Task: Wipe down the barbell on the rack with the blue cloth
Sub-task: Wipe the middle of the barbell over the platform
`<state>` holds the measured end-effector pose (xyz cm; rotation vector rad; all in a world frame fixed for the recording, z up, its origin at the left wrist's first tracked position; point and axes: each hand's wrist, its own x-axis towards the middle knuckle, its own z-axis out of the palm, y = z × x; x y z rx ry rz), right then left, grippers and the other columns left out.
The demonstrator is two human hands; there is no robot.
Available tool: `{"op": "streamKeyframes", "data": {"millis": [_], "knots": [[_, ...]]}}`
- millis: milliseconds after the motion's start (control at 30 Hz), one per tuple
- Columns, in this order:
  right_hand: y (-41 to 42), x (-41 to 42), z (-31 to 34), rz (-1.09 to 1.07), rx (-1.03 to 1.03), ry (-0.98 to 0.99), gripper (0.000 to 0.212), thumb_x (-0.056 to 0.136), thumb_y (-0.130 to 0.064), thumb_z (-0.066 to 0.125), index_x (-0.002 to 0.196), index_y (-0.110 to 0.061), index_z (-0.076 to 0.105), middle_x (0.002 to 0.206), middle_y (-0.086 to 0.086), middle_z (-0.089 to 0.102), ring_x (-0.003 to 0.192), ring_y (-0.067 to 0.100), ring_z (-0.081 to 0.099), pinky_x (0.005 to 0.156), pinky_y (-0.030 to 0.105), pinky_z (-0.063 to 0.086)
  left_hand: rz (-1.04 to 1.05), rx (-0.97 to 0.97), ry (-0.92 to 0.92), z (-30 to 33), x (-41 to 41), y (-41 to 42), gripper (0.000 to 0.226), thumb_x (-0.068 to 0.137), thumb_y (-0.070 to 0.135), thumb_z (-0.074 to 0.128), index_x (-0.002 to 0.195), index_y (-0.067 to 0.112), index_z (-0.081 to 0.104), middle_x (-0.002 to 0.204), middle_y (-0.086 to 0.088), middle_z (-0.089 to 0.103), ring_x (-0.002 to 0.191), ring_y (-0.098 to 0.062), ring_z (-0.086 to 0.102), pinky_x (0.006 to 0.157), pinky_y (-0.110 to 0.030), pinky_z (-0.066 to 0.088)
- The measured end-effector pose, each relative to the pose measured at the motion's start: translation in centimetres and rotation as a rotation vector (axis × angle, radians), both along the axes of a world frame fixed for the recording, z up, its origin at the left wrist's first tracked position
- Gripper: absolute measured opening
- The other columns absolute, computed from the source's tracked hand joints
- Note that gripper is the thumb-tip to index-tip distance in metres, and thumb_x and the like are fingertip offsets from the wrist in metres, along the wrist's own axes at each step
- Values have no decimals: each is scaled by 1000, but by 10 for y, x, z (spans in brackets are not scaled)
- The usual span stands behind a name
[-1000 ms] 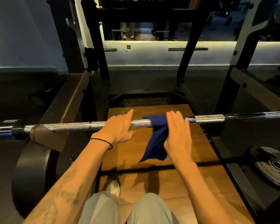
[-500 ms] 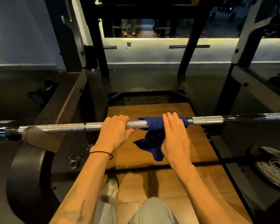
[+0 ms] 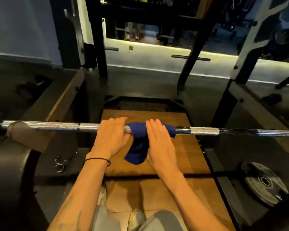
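Observation:
A chrome barbell (image 3: 60, 126) runs level across the view on the black rack (image 3: 97, 52). A blue cloth (image 3: 138, 144) is draped over the bar near its middle, one end hanging below. My left hand (image 3: 111, 137) grips the bar just left of the cloth, fingers curled over the top. My right hand (image 3: 158, 140) lies on the cloth with its fingers straight, pressing it against the bar.
A wooden platform (image 3: 182, 147) lies under the bar. A weight plate (image 3: 265, 184) lies flat on the floor at right. A spring collar (image 3: 61, 163) lies on the dark mat at left, beside a large black plate (image 3: 10, 172). Rack uprights stand behind.
My left hand went from resting with a pointed finger to gripping the bar. The cloth and right hand shifted slightly along the bar; the hanging end bunched up.

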<state>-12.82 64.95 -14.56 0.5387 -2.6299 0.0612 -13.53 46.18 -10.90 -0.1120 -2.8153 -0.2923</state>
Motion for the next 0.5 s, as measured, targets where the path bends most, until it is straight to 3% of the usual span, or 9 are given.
{"op": "streamKeyframes", "data": {"millis": [67, 100, 200, 300, 400, 500], "knots": [[32, -6, -3, -112, -198, 49, 70, 77, 3, 69, 142, 5, 45, 144, 23, 51, 135, 42, 47, 116, 49, 34, -2, -3, 12, 0, 1, 0, 53, 83, 42, 69, 128, 16, 59, 107, -5, 69, 94, -29, 62, 80, -43, 44], [42, -7, 0, -175, -280, 14, 70, 77, 5, 68, 143, 5, 45, 145, 23, 50, 137, 42, 45, 115, 49, 35, -2, -8, 18, 0, 1, 0, 56, 84, 46, 68, 130, 17, 57, 109, -4, 69, 96, -28, 61, 81, -42, 43], [37, -5, 10, -343, -432, -127, 74, 80, 4, 63, 149, -3, 37, 155, 14, 38, 151, 32, 20, 120, 41, 23, -2, -49, 44, -2, 3, 1, 63, 87, 61, 58, 136, 22, 51, 111, 0, 67, 99, -23, 60, 85, -38, 42], [-4, 9, 12, -229, -258, -48, 78, 76, 0, 64, 149, -3, 38, 152, 14, 40, 150, 38, 18, 123, 48, 18, 31, -94, 2, -2, 3, 5, 68, 88, 73, 43, 136, 25, 50, 113, 1, 65, 100, -20, 59, 89, -37, 44], [-38, 25, 10, -11, -50, -25, 92, 76, -9, 67, 157, -5, 22, 162, 17, 26, 152, 40, 12, 125, 49, 6, 21, -184, -55, 0, 1, 4, 61, 90, 73, 37, 126, 27, 57, 111, 1, 65, 99, -19, 58, 88, -37, 45], [-20, 19, 23, 56, -26, -32, 97, 62, -11, 84, 149, -3, 42, 152, 17, 45, 143, 39, 39, 118, 46, 21, -9, -200, -89, 4, -3, 1, 56, 91, 69, 41, 122, 26, 58, 112, 1, 64, 100, -20, 59, 86, -36, 44]]}}
